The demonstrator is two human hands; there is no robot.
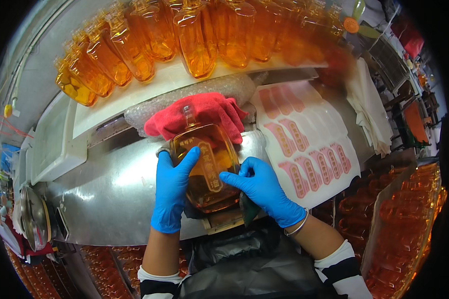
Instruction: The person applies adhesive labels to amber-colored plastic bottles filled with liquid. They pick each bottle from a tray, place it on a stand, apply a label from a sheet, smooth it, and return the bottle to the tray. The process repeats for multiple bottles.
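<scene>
Blue-gloved left hand [173, 187] grips an amber square-shouldered glass bottle [223, 157] bearing a tall lettered label [210, 167]; blue-gloved right hand [265, 187] curls, thumb against the bottle, any grip unclear; pink lettered labels [322, 167] nearby.

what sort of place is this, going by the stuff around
Probably a small bottling or labelling workshop: many similar amber bottles stand side by side, pink labels lie on the metal worktop, and the gloved left hand holds a labelled bottle.
</scene>
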